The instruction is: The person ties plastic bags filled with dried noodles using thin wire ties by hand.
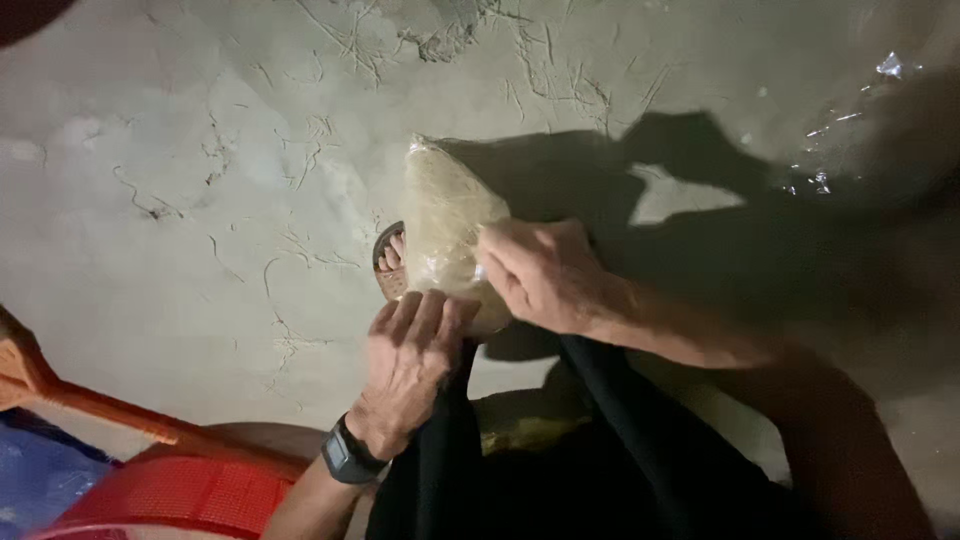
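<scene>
Both hands close on a clear bag (445, 225) of pale fibres, perhaps noodles, above the cracked floor (180, 180), left hand (408, 362) under its lower end, right hand (540, 275) gripping the side; firm, even support suits it best.

The floor (180, 180) is pale, rough concrete marked with branching cracks and scratches, and a broad dark shadow lies across its right portion. A sandalled foot (390, 258) with bare toes rests on the floor near the centre, a red woven plastic seat (190, 495) occupies the lower left corner with an orange bar (90, 405) running diagonally just above it, and a blue sheet (35, 475) lies at the left edge below the bar. Crumpled clear plastic film (860, 110) glints at the upper right, a black wristwatch (347, 455) sits at the lower centre, and black fabric (600, 460) covers the lower middle.
</scene>
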